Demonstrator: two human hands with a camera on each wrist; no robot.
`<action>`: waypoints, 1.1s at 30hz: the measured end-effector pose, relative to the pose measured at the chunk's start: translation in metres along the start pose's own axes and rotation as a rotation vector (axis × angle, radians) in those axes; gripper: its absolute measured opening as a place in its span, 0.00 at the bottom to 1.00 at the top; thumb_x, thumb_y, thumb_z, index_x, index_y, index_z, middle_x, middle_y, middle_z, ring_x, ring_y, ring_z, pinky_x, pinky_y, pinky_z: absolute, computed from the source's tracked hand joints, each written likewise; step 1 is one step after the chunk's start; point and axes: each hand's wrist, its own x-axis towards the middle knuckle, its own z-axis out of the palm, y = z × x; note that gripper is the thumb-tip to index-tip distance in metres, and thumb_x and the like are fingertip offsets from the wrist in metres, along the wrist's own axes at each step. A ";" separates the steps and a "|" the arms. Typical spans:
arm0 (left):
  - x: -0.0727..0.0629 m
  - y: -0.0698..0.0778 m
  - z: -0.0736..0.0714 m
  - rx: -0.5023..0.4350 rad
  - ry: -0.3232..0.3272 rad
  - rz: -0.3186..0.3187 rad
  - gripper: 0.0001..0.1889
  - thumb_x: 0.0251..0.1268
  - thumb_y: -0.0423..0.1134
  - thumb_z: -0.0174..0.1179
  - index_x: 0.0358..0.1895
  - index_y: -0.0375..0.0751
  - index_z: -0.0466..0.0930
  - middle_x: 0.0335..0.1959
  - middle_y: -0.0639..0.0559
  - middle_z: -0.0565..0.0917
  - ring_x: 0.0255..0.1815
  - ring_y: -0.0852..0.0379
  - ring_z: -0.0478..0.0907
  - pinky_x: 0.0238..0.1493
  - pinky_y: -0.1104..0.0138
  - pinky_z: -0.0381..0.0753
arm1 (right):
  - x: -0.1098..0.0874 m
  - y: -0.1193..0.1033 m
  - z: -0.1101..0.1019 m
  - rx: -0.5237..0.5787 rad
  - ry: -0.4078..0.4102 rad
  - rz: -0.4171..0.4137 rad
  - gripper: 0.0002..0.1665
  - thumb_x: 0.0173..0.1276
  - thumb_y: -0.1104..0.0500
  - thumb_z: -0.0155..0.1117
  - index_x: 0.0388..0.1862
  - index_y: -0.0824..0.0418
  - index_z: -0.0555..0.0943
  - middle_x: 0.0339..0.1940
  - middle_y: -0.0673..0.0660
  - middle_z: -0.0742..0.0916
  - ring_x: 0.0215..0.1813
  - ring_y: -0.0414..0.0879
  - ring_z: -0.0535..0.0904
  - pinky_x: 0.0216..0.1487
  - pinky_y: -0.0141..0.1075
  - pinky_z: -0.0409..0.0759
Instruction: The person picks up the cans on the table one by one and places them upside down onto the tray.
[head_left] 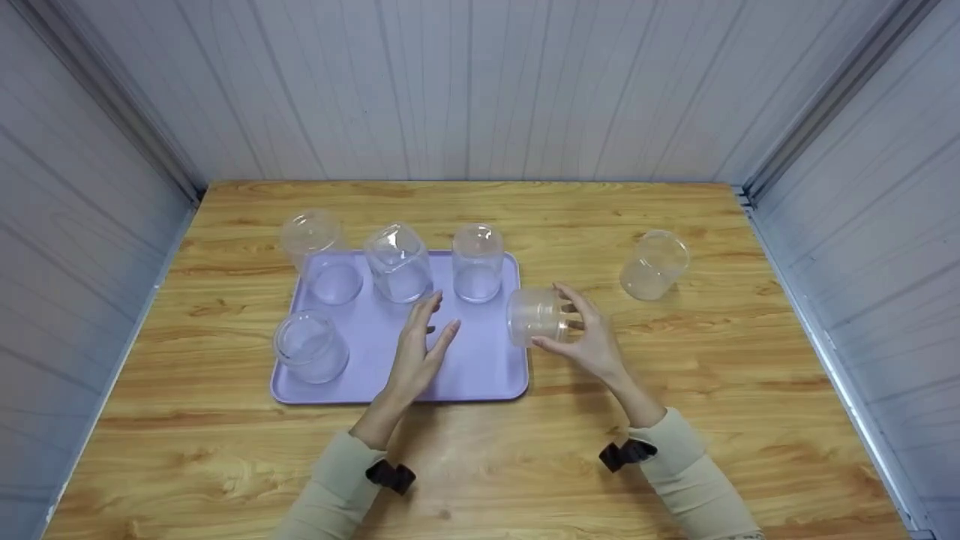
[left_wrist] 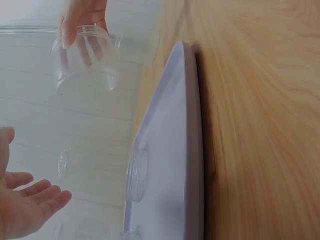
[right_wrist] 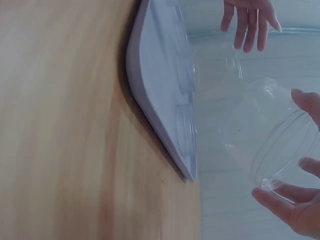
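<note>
Tray (head_left: 484, 367): 4 jars (head_left: 478, 262) placed.
Right hand (head_left: 596, 341): grips jar 5 (head_left: 534, 318) aloft.
Left hand (head_left: 415, 356): empty, relaxed.
Desk (head_left: 750, 405): jar 6 (head_left: 654, 265) unplaced, jar 5's 2 o'clock.

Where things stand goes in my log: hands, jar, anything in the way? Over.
Right hand grips jar, tilted and raised, by right edge of tray. Left hand empty, above tray. Possible obstacles: four standing jars on tray.
</note>
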 end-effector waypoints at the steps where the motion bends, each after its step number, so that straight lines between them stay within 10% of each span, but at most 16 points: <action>1: 0.000 0.000 0.001 -0.007 -0.002 0.000 0.27 0.62 0.42 0.53 0.61 0.30 0.61 0.55 0.40 0.68 0.56 0.48 0.64 0.47 0.53 0.72 | -0.002 -0.005 0.002 0.019 -0.008 0.002 0.47 0.42 0.60 0.75 0.62 0.66 0.65 0.54 0.65 0.74 0.47 0.58 0.73 0.45 0.49 0.75; 14: -0.003 0.000 0.018 -0.088 -0.119 0.073 0.36 0.54 0.40 0.62 0.64 0.35 0.56 0.61 0.40 0.61 0.61 0.45 0.60 0.49 0.55 0.72 | -0.010 -0.023 0.015 0.178 -0.072 0.056 0.43 0.45 0.65 0.72 0.61 0.68 0.65 0.52 0.69 0.74 0.47 0.61 0.73 0.45 0.47 0.75; 22: -0.005 0.032 0.010 -0.147 -0.223 0.091 0.44 0.45 0.35 0.67 0.65 0.29 0.51 0.62 0.32 0.57 0.62 0.40 0.56 0.52 0.52 0.68 | -0.013 -0.024 0.020 0.274 -0.112 0.106 0.42 0.47 0.66 0.71 0.61 0.69 0.63 0.51 0.67 0.75 0.44 0.60 0.75 0.44 0.46 0.76; 33: -0.007 0.038 0.013 -0.244 -0.266 0.086 0.49 0.42 0.34 0.69 0.66 0.30 0.46 0.60 0.32 0.58 0.59 0.38 0.59 0.49 0.52 0.70 | -0.015 -0.030 0.022 0.364 -0.157 0.168 0.38 0.51 0.69 0.66 0.62 0.69 0.62 0.51 0.69 0.75 0.47 0.59 0.74 0.42 0.42 0.77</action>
